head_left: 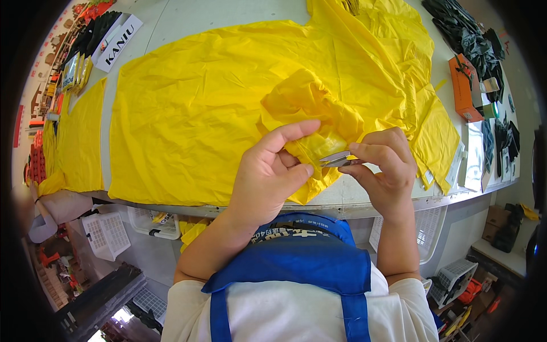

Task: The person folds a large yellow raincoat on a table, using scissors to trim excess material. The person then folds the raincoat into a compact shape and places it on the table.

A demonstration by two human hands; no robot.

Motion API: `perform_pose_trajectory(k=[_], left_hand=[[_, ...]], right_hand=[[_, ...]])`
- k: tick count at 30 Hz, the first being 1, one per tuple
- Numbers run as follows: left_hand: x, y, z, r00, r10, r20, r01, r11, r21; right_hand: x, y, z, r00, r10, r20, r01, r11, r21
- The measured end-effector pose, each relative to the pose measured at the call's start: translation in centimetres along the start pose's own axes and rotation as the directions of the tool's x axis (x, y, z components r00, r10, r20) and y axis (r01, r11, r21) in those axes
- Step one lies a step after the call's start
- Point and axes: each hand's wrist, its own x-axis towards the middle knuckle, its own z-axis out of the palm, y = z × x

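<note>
Far left: a co-worker's hand (33,189) is by a separate yellow piece (82,142); can't tell how finished that is. Next, your main yellow cloth (182,108) lies spread over the table (188,17) in front of you, with 1 section bunched up. Your left hand (265,174) has that bunched section (302,100) gripped near its edge. Your right hand (384,165) pinches small metal snips (336,159), tips at the cloth. My read: you're mid-trim here, so this spot isn't done. The rest lies loose and unfolded; can't tell how much is already trimmed. Far right: orange box (464,88), apart from both your hands.
</note>
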Motion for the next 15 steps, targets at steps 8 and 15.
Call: perform_pose_trajectory(k=[8, 15], left_hand=[[0.02, 0.05, 0.03, 1.000, -0.011, -0.019, 0.011, 1.000, -0.003], [0.10, -0.38, -0.10, 0.998, 0.057, -0.010, -0.057, 0.990, -0.126]], right_hand=[[-0.08, 0.47, -0.04, 0.999, -0.042, -0.018, 0.042, 0.999, -0.008], [-0.71, -0.45, -0.09, 0.974, 0.188, -0.127, -0.172, 0.977, 0.125]])
